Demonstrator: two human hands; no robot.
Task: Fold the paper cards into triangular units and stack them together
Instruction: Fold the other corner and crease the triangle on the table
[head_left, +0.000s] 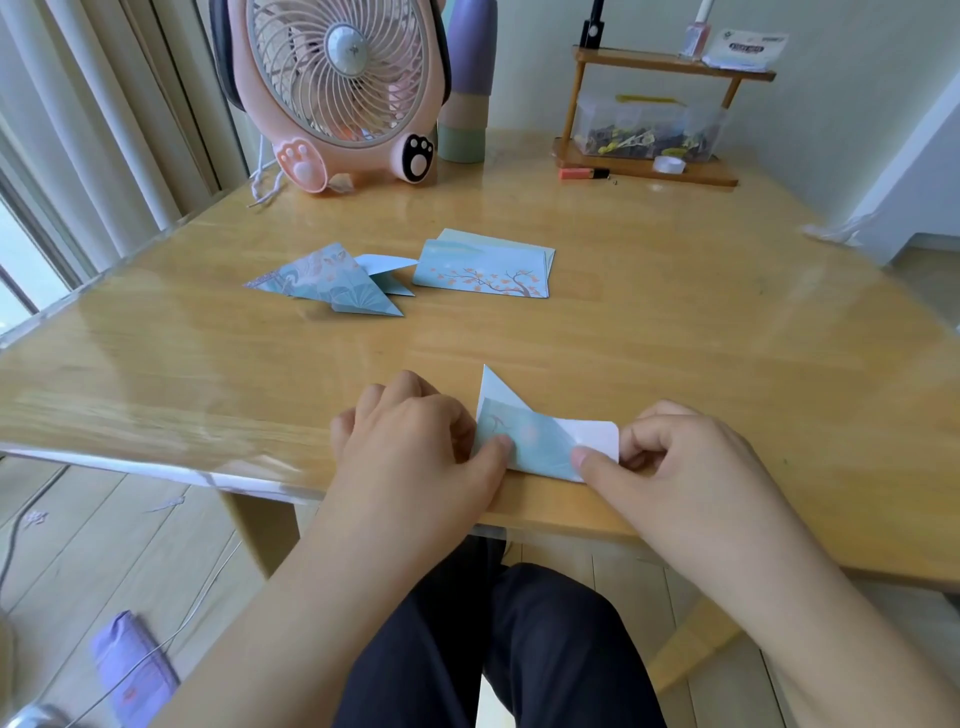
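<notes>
Both hands — left hand (415, 436), right hand (680, 452) — pinch a half-folded card (524, 441) at the table's (208, 364) near edge; finished triangles (332, 283) and flat cards (483, 270) wait mid-table.

Bright, soft daylight enters from the window (21, 270) at the left, behind pale curtains (104, 119). The glossy tabletop (675, 332) carries broad white glare along its left edge and far right side, with a faint reflection of the fan (340, 88). Shadows are weak and short, falling just beneath the folded paper (332, 283). Wide-angle distortion bows the tabletop edges and curtain lines toward the frame borders. Overall sharpness is moderate; fine detail is slightly soft, most so at the lower corners.
</notes>
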